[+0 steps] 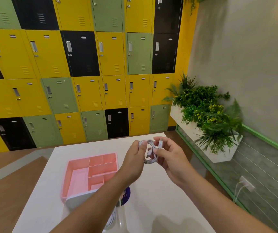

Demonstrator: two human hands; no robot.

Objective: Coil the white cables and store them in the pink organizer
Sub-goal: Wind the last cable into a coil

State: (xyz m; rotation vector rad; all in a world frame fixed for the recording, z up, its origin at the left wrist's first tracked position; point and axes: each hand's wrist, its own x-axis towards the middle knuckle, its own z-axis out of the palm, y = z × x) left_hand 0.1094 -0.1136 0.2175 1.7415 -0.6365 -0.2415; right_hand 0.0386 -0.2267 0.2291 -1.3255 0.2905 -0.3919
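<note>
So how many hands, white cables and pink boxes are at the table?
Hands: 2, left hand and right hand
White cables: 2, the coiled cable in both hands and a second cable lying partly hidden under the left arm
Pink organizer: 1
Total: 5

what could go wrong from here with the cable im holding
1. The white cable is only loosely looped and is pinched between the left hand and the right hand. If either lets go, it may spring open.
2. The small compartments of the pink organizer look tight, so the coil could pop back out.
3. The left forearm crosses low over the organizer's near corner and might nudge it.
</note>
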